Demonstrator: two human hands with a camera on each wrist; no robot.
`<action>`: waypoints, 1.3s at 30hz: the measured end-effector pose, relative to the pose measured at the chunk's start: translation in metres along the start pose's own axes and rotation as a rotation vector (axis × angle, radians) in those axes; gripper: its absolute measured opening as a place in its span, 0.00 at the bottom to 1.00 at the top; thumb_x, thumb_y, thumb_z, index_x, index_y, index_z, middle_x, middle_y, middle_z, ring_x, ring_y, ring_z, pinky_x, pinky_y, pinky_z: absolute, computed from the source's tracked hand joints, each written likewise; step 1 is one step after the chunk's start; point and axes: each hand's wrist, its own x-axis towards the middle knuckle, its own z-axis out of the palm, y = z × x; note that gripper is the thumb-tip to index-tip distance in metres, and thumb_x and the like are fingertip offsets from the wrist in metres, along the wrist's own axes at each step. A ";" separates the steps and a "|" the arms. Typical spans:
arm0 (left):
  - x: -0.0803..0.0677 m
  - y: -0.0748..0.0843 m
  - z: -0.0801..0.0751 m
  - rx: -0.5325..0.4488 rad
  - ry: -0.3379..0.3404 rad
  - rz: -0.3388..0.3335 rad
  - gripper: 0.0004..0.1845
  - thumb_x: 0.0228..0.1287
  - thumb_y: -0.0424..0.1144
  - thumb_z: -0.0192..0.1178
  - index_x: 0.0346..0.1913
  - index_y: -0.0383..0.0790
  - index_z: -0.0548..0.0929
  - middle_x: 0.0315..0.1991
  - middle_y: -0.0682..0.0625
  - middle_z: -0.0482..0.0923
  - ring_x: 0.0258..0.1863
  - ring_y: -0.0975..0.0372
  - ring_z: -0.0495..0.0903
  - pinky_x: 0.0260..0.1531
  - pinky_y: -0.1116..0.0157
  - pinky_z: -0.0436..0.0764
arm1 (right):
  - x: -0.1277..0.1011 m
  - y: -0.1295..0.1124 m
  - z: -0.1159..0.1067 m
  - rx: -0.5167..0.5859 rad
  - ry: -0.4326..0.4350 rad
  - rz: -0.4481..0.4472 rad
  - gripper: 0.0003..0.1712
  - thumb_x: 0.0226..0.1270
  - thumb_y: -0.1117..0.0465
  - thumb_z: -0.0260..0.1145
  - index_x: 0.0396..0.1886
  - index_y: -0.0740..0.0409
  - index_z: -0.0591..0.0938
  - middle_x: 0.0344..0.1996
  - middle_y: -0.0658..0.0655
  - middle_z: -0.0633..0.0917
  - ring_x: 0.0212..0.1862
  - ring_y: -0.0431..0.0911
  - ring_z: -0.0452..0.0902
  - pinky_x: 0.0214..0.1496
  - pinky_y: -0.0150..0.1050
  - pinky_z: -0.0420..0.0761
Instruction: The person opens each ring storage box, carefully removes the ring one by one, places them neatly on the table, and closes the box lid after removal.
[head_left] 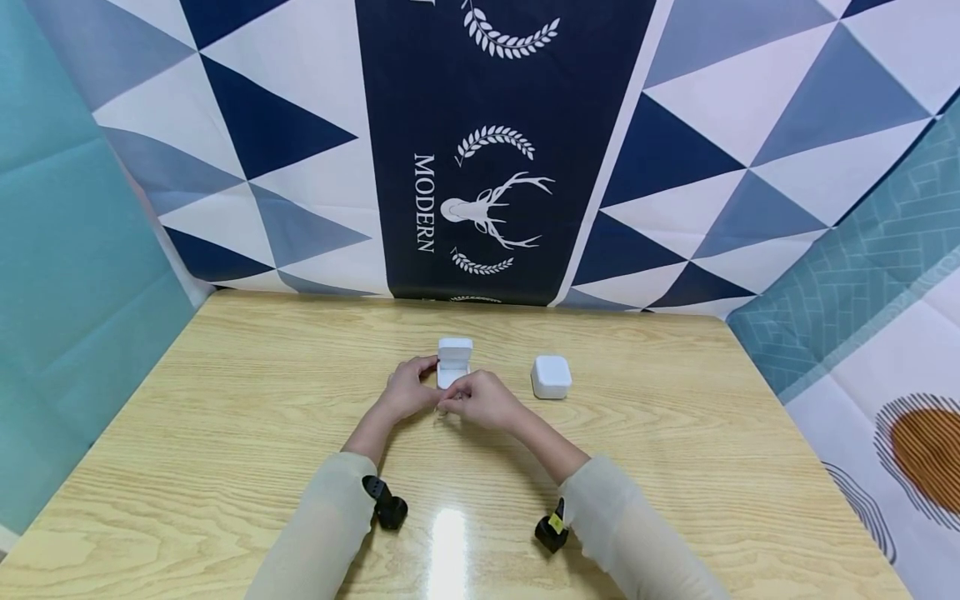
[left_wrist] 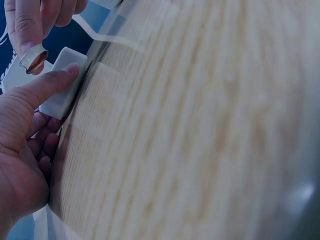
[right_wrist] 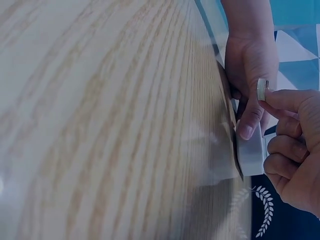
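Note:
A small white ring box [head_left: 453,360] stands open in the middle of the wooden table [head_left: 225,433]. My left hand [head_left: 422,382] holds its base from the left, with the thumb [left_wrist: 50,82] pressed on the box [left_wrist: 62,87]. Just in front of the box, my right hand [head_left: 452,405] pinches a silver ring [left_wrist: 33,57] between thumb and fingertips. In the right wrist view the ring [right_wrist: 262,90] sits at my fingertip above the box [right_wrist: 250,155], beside my left hand [right_wrist: 250,70]. The inside of the box is hidden.
A second white box [head_left: 551,377], closed, sits on the table to the right of the open one. A patterned cloth backdrop [head_left: 480,167] hangs behind the table's far edge. Black wrist cameras [head_left: 390,504] sit on both forearms.

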 end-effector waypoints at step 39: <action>-0.001 0.000 0.000 -0.012 0.005 -0.013 0.36 0.50 0.44 0.71 0.64 0.41 0.72 0.61 0.44 0.72 0.61 0.49 0.65 0.64 0.48 0.58 | -0.001 0.001 0.004 -0.012 -0.017 0.022 0.07 0.60 0.59 0.66 0.29 0.56 0.88 0.11 0.45 0.75 0.16 0.35 0.61 0.18 0.26 0.59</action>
